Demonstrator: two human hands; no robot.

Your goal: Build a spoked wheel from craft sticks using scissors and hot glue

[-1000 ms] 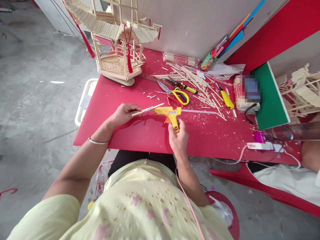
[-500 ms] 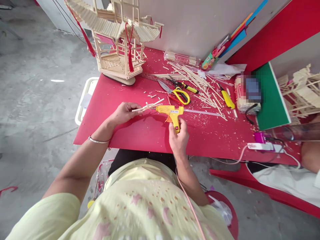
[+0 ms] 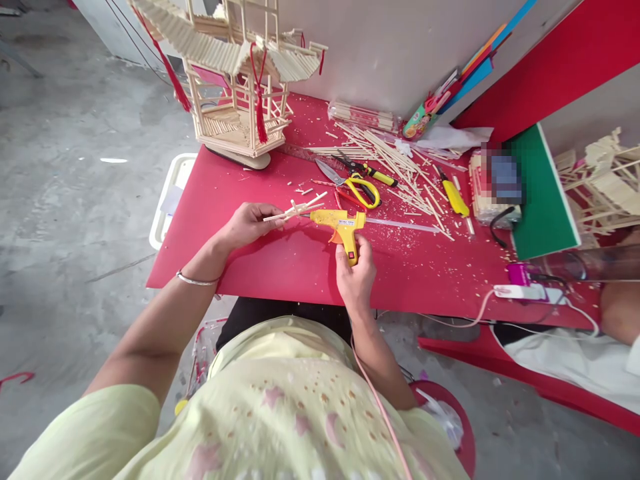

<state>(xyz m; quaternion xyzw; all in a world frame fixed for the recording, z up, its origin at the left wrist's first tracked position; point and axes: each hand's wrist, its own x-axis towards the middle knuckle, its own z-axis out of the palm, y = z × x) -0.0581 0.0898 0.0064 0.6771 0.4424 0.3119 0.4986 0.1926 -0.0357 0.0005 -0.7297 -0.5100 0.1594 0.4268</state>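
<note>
My left hand [image 3: 250, 225] pinches a small frame of thin wooden sticks [image 3: 297, 209] just above the red table [image 3: 240, 267]. My right hand [image 3: 357, 270] is wrapped round the handle of a yellow glue gun [image 3: 336, 220], which has an orange trigger. Its nozzle points left and reaches the sticks; whether it touches them I cannot tell. A clear glue stick [image 3: 403, 225] juts from the gun's rear. Beyond the gun lie yellow-handled scissors [image 3: 353, 183] and black-and-yellow pliers [image 3: 373, 172].
A stick-built pavilion model [image 3: 243, 120] with red tassels stands at the back left. Loose sticks [image 3: 385, 157] and a yellow utility knife [image 3: 454, 195] lie to the right. A green board [image 3: 545, 200] stands beyond. The gun's pink cord [image 3: 377, 400] crosses my lap. Another person's arm [image 3: 620, 313] shows at right.
The glue gun and my right hand have shifted very slightly left. My left hand keeps its hold on the sticks, almost unmoved.
</note>
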